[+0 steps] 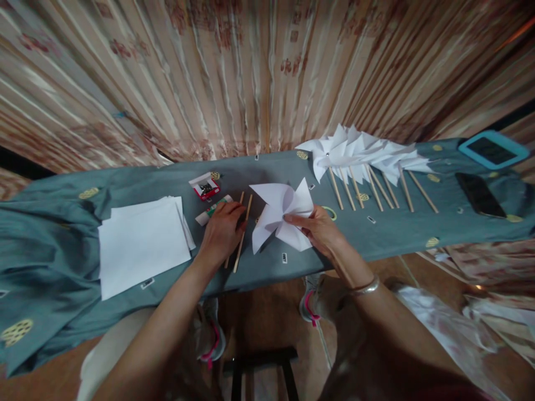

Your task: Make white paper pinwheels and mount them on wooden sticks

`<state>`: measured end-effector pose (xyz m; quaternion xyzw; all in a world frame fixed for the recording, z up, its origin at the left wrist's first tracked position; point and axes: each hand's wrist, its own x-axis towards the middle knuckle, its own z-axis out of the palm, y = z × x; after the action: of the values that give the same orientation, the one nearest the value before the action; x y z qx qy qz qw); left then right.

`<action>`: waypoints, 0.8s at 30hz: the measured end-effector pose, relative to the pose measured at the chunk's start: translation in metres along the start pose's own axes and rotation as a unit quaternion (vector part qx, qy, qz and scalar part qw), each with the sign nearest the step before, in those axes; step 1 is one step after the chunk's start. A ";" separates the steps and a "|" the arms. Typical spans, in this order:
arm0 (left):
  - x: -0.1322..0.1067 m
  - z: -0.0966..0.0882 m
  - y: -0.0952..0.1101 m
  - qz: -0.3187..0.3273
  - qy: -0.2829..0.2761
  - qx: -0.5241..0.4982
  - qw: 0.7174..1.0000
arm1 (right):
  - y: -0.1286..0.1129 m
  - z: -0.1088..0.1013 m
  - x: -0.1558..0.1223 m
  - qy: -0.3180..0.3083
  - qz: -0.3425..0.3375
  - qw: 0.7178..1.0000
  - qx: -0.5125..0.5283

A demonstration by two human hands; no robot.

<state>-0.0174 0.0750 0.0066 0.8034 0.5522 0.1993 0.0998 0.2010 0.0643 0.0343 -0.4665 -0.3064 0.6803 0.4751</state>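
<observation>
My right hand pinches a white paper pinwheel, thumb near its centre and the fingers behind the blades. The pinwheel is held over the table, and no stick shows on it. My left hand is closed with its fingertips at a thin wooden stick, covering the middle of it; the exact grip is partly hidden. Just right of those fingertips lies a second wooden stick. A glue stick lies partly behind my left hand. Beyond it stands an open red and white box with small dark metal pieces inside.
White paper sheets are stacked at the left on the grey-green tablecloth. Several finished pinwheels on sticks overlap at the back right. Near them are a tape roll, a black phone and a blue-framed device. A curtain hangs behind.
</observation>
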 end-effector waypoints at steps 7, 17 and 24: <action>0.008 0.005 0.008 0.010 -0.027 0.045 0.999 | -0.001 -0.004 -0.001 -0.016 0.001 1.000 0.000; 0.003 0.000 0.021 -0.037 -0.076 0.042 0.995 | 0.001 -0.005 -0.003 -0.019 0.010 1.000 0.014; 0.000 -0.001 0.019 -0.044 -0.002 -0.093 0.995 | -0.002 -0.002 -0.007 -0.034 0.016 0.999 0.018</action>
<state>-0.0016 0.0681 0.0144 0.7662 0.5656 0.2433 0.1837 0.2046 0.0582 0.0371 -0.4395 -0.3028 0.7087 0.4614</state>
